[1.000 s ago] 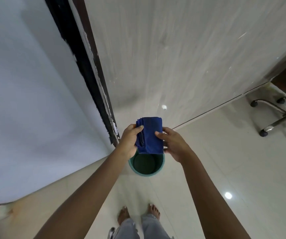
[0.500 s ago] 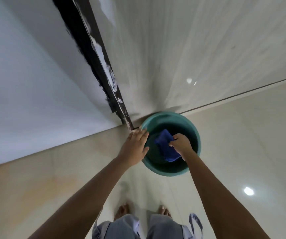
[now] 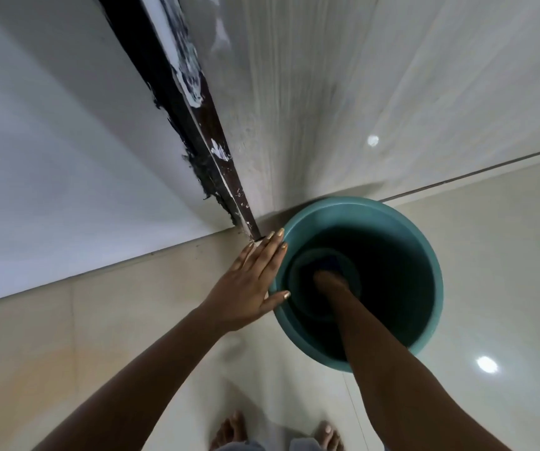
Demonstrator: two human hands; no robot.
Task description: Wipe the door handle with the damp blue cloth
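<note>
- a second ago both hands held the folded blue cloth above the bucket; now the right hand (image 3: 325, 277) has plunged to the bottom of the teal bucket (image 3: 424, 255), taking the cloth down with it.
- the blue cloth (image 3: 332, 264) shows only as a small blue patch just beyond the right hand's knuckles, deep in the dark of the bucket; whether water covers it cannot be told.
- whether the right hand's fingers are closed on the cloth or only pressing it down cannot be told, since they are hidden below the back of the hand.
- the left hand (image 3: 251, 289) has let go of the cloth and now lies flat, fingers spread and together with nothing in them, against the outer rim of the bucket on the person's left, apparently steadying it.
- the bucket stands on the tiled floor (image 3: 99, 320) just beside the foot of the dark door edge (image 3: 197, 125); the person's bare feet (image 3: 229, 431) are near it.
- no door handle is in view, so the wiping itself has not begun; the step in hand looks like wetting the cloth, with wringing and rising to the handle likely next.
</note>
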